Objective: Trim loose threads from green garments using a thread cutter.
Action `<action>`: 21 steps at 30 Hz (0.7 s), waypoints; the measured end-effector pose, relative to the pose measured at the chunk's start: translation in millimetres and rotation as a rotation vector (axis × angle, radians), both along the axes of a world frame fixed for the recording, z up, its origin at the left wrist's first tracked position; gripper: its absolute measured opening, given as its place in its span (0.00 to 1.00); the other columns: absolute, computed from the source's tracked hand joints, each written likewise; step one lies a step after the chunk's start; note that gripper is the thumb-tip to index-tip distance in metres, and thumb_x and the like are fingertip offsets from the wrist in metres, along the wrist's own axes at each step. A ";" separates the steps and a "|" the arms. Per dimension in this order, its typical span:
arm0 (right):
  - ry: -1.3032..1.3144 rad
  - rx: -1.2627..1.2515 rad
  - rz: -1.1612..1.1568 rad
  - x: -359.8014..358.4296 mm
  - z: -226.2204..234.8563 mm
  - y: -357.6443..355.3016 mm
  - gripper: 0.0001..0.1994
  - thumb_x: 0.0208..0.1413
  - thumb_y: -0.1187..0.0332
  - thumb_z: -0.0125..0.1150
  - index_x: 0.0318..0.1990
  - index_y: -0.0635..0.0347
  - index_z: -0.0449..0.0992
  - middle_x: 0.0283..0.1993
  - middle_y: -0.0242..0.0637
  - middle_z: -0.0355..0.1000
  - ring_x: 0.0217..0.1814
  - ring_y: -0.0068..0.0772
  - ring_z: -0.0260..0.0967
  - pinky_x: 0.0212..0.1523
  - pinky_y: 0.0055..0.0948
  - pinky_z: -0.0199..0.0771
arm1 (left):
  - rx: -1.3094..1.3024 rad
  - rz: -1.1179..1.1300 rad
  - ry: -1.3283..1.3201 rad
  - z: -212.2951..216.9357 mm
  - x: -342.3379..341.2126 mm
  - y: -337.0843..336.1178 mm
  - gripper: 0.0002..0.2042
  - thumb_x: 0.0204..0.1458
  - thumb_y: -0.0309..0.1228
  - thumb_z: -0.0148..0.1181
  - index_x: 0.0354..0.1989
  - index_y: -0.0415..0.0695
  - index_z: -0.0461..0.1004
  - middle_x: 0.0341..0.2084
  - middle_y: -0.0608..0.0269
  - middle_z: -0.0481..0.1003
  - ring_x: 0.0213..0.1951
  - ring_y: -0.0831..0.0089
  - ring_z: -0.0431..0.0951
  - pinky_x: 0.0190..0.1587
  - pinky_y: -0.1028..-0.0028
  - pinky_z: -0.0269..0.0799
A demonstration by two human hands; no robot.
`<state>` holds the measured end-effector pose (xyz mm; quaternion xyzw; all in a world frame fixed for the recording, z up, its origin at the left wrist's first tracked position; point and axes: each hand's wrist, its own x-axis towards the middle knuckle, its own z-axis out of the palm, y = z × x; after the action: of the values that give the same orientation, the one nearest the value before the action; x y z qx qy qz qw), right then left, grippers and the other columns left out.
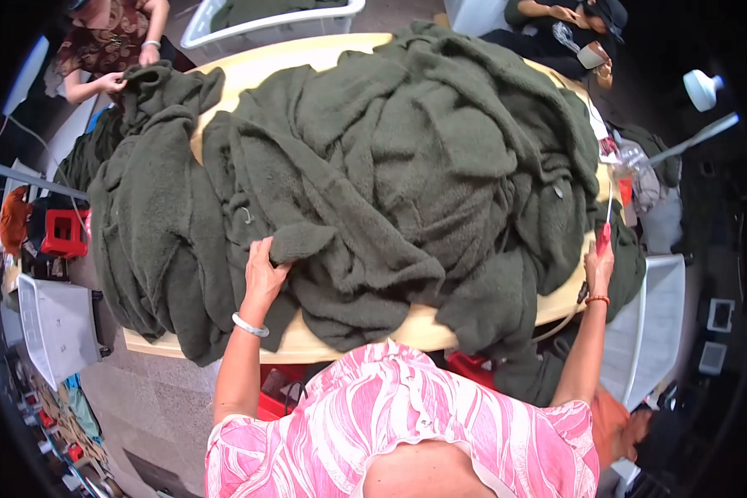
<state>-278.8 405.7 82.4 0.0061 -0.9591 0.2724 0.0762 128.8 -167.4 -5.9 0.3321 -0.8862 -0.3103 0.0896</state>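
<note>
A large heap of dark green knitted garments [440, 141] covers most of the table. My left hand [264, 272], with a pale bangle at its wrist, is closed on the edge of a garment cuff [304, 242] at the heap's near left. A short pale thread [247, 216] lies on the fabric just beyond it. At the table's right edge, my right hand [598, 270] is closed round a red-handled tool [604, 236]. The tool's thin, light-coloured shaft points away from me; its exact kind I cannot make out.
A light wooden table [423, 328] holds the heap. White bins stand behind it [274, 25], at the left [58, 328] and at the right [651, 324]. A co-worker at far left handles green fabric [153, 79]; another person sits at far right. A red stool [65, 232] stands left.
</note>
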 end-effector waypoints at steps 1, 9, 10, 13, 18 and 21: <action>0.048 0.026 0.088 27.4 20.9 -17.3 0.18 0.63 0.63 0.54 0.57 0.58 0.70 0.22 0.35 0.68 0.20 0.27 0.65 0.23 0.33 0.67 | -0.043 0.011 0.115 18.5 -10.3 16.3 0.22 0.43 0.24 0.66 0.50 0.37 0.71 0.48 0.49 0.71 0.50 0.50 0.73 0.51 0.61 0.70; -0.149 0.212 0.263 145.0 40.9 -128.6 0.17 0.58 0.55 0.61 0.36 0.63 0.77 0.31 0.57 0.74 0.37 0.63 0.73 0.36 0.51 0.71 | 0.527 -0.258 0.562 147.9 -65.1 17.3 0.12 0.54 0.21 0.58 0.47 0.35 0.74 0.41 0.64 0.78 0.44 0.77 0.75 0.50 0.75 0.70; -0.167 0.189 0.284 152.9 36.4 -138.4 0.17 0.58 0.55 0.61 0.35 0.63 0.79 0.30 0.57 0.74 0.37 0.63 0.73 0.37 0.52 0.72 | 0.583 -0.359 0.600 170.8 -82.9 15.4 0.11 0.55 0.21 0.58 0.47 0.35 0.74 0.40 0.64 0.78 0.43 0.77 0.75 0.49 0.75 0.71; -0.183 0.249 0.294 163.5 35.5 -144.9 0.18 0.56 0.53 0.62 0.34 0.64 0.80 0.29 0.59 0.74 0.37 0.63 0.73 0.38 0.51 0.73 | 0.869 -0.512 0.563 237.4 -145.2 22.6 0.12 0.56 0.25 0.60 0.49 0.36 0.74 0.39 0.64 0.78 0.43 0.77 0.76 0.49 0.74 0.72; -0.337 -0.022 0.255 168.2 47.8 -147.5 0.20 0.58 0.54 0.63 0.27 0.66 0.78 0.18 0.41 0.72 0.21 0.37 0.74 0.25 0.35 0.71 | 1.086 -0.650 0.758 315.0 -297.3 16.1 0.12 0.62 0.29 0.54 0.49 0.34 0.70 0.39 0.52 0.78 0.39 0.57 0.82 0.40 0.61 0.82; -0.375 -0.302 0.196 165.3 50.8 -151.5 0.19 0.59 0.56 0.62 0.28 0.66 0.76 0.16 0.31 0.69 0.17 0.24 0.69 0.21 0.29 0.68 | 1.222 -0.798 1.163 354.7 -357.5 13.5 0.13 0.62 0.30 0.54 0.50 0.34 0.69 0.39 0.52 0.78 0.40 0.59 0.81 0.41 0.63 0.81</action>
<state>-113.5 254.2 133.1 0.0370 -0.8998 0.4150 -0.1296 -228.6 -153.9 348.8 -0.2150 -0.4335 -0.8481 0.2158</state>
